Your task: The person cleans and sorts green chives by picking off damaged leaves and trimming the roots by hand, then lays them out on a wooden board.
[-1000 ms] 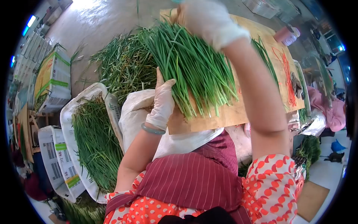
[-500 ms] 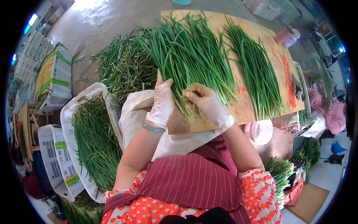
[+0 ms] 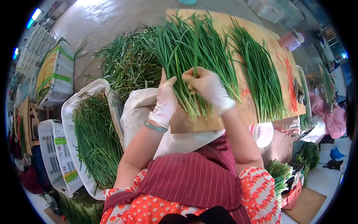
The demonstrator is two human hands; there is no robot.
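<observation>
My left hand (image 3: 165, 98), in a whitish glove, is closed round the left edge of a bunch of garlic chives (image 3: 169, 48), thumb on top. The pale cut ends point toward me over the near edge of the wooden board (image 3: 257, 112). Pinched in my gloved right hand (image 3: 209, 89) is a green chive blade (image 3: 195, 50), which rises blurred from the fingers above the bunch. More loose chives (image 3: 220, 56) lie just to the right. A separate sheaf of chives (image 3: 261, 74) rests farther right on the board.
Red ties (image 3: 290, 84) and a pink container (image 3: 289, 40) are on the board's right side. A heap of trimmings (image 3: 130, 61) lies left of the board. White crates (image 3: 69, 112), one filled with chives, stand at left. A white tub (image 3: 264, 134) sits below the board's edge.
My right hand has moved slightly up and right from the stem ends, and a chive blade now stands up from its fingers. My left hand keeps its hold on the bunch.
</observation>
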